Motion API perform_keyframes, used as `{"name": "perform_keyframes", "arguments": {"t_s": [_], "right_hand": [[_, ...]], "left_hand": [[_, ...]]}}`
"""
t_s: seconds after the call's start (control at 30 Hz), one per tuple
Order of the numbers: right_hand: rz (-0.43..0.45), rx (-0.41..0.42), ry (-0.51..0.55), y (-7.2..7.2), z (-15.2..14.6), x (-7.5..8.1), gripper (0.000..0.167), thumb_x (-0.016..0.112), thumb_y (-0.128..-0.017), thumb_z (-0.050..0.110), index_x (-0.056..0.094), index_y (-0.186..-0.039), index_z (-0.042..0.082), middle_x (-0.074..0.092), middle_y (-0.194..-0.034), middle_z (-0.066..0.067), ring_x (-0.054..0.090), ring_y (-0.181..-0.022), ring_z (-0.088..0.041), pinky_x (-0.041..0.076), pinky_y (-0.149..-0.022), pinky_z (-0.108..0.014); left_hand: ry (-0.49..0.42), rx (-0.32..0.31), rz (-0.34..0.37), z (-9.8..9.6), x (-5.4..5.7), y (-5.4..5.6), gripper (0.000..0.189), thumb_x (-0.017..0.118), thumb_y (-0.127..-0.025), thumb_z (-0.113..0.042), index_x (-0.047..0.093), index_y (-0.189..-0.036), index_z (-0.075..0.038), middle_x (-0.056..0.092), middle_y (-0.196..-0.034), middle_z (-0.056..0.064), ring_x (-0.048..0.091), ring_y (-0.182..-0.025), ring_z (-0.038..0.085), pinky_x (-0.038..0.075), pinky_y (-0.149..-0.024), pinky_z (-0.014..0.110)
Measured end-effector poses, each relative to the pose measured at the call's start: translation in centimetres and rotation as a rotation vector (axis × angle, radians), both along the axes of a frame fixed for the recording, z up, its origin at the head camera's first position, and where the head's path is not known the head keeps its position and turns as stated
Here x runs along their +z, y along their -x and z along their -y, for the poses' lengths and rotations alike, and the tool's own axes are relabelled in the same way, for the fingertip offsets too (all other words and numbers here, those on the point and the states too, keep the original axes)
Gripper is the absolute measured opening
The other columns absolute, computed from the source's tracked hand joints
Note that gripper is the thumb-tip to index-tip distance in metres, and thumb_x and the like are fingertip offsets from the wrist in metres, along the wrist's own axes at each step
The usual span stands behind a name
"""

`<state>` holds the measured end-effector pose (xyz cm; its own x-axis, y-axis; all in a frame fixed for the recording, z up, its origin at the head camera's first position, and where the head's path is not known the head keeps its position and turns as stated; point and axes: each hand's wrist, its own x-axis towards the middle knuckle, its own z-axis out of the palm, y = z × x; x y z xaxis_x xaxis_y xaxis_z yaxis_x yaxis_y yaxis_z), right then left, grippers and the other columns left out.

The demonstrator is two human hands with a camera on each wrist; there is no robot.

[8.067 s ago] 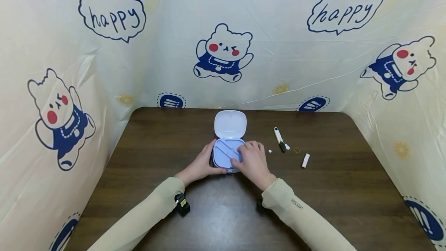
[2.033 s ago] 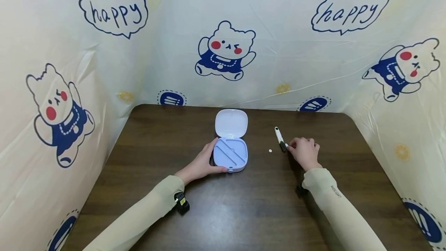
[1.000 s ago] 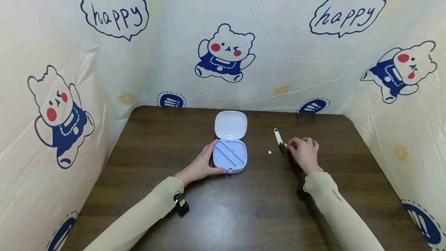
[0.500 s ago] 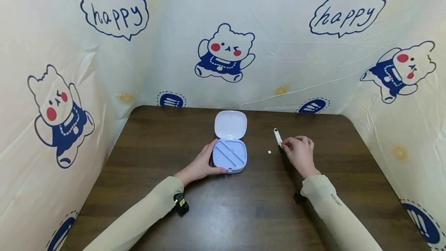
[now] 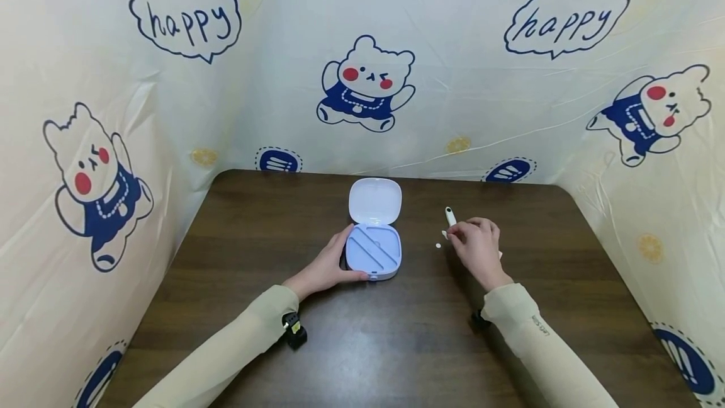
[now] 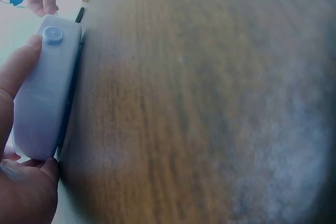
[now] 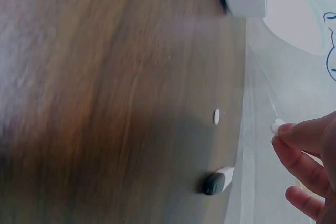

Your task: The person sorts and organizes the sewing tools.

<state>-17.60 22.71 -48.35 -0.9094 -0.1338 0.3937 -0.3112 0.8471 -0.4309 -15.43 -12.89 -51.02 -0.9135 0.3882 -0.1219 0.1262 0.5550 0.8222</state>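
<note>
"Has the nearer hand shifted?"

"No. The left hand grips the blue box in the same spot as a second ago: thumb on the front beside the round button, fingers round the side."

"And the right one?"

"That has moved. A second ago the right hand was on the right of the pen; it has come across to the left, thumb and forefinger pinched on a small white piece raised off the table."

"How do the held things look?"

"The box sits in the crook of the left thumb and fingers, its pale blue tray crossed by two slanting ridges, the lid hinged open beyond those fingers. The piece at the right fingertips is white and rounded, too small to make out further."

"What lies around those fingertips?"

"A white disc, just to their left and a little nearer the person. Left of that, dark wood stretches to the box. The pen reaches out beyond the fingertips, its other end hidden by the hand in the head view."

"And the edges?"

"The table's far edge runs beyond both hands and the lid, with printed cloth rising behind."
</note>
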Motion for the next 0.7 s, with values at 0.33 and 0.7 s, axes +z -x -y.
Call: {"name": "perform_keyframes", "arguments": {"t_s": [0.33,0.7], "right_hand": [[-0.015,0.043,-0.002,-0.1,1.6,0.4,0.004,0.080,-0.092,0.009,0.079,-0.094,0.006,0.078,-0.088,-0.006,0.054,-0.115,-0.038,0.025,-0.110,-0.063],[-0.025,0.081,0.003,-0.7,3.3,0.6,0.005,0.082,-0.088,0.008,0.079,-0.092,0.009,0.078,-0.088,-0.005,0.054,-0.117,-0.040,0.025,-0.110,-0.064]], "left_hand": [[-0.003,-0.003,-0.004,0.0,0.2,0.0,0.123,0.088,-0.081,-0.050,0.008,-0.169,-0.016,0.019,-0.170,0.018,0.028,-0.153,0.034,0.029,-0.122,0.056],[-0.006,-0.006,-0.004,0.0,0.1,0.0,0.124,0.089,-0.081,-0.049,0.008,-0.169,-0.014,0.018,-0.170,0.019,0.027,-0.154,0.035,0.028,-0.122,0.056]]}}
